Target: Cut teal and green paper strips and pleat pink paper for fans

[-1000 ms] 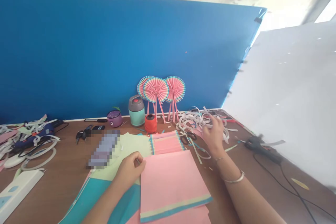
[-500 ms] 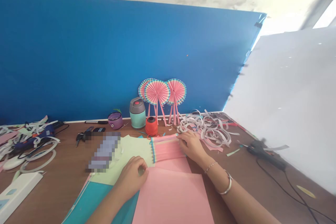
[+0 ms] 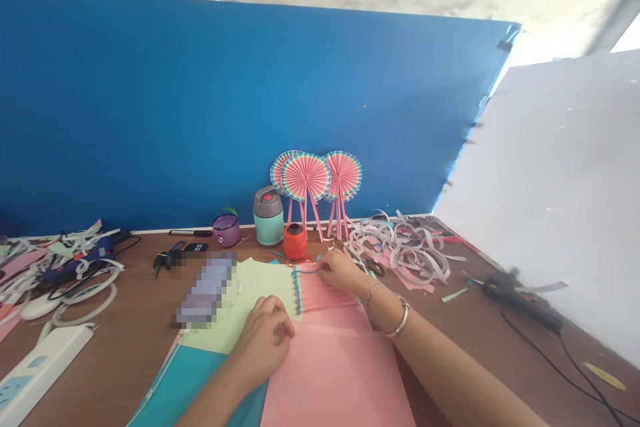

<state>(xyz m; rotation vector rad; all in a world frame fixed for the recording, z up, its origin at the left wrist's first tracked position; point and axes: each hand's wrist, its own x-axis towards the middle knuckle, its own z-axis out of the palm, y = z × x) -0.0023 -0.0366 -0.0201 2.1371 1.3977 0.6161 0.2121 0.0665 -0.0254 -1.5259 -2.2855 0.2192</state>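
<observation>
The left hand [image 3: 265, 337], half-open and apparently empty, touches the pink paper [image 3: 345, 373]. Just beyond, the right hand's [image 3: 343, 271] bent fingers touch one pleated piece [image 3: 325, 293], grip unclear. Three fans [image 3: 306, 177] stand behind.

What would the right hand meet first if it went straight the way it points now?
The right hand would probably meet the red, rounded object with a black top, beyond the pleated pink paper beneath it; depth is unclear.

plain pink sheet [image 3: 340, 380], pink pleated paper [image 3: 325, 293] edged blue and cream, teal sheet [image 3: 193, 373]
</observation>
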